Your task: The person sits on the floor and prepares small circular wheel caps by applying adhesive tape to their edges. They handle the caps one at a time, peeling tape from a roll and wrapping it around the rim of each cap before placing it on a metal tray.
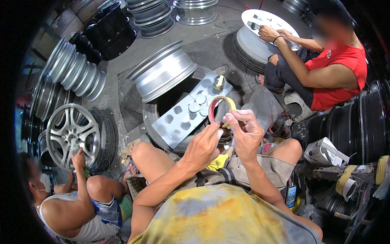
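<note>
A roll of yellow masking tape [232, 104] with a red inner core is held up in front of my lap. My right hand [247, 132] grips its lower right side between thumb and fingers. The closed fingers of my left hand [202, 147] pinch at the roll's lower edge; whether they hold a loose tape end is too small to tell. Beyond my hands lies a silver sheet [178, 127] with dark patches, resting across a tire [149, 118]. Several round silver caps [194, 107] sit on it, beside a dark cup [219, 83] with yellow tape across it.
A bare silver wheel rim [164, 73] stands beyond the sheet. At left, a person [69, 207] holds a tool against a spoked wheel [73, 136]; at right, a person in red [335, 77] handles a white rim [254, 40]. Stacked black rims [341, 124] and a tape-hung rack [345, 179] flank me.
</note>
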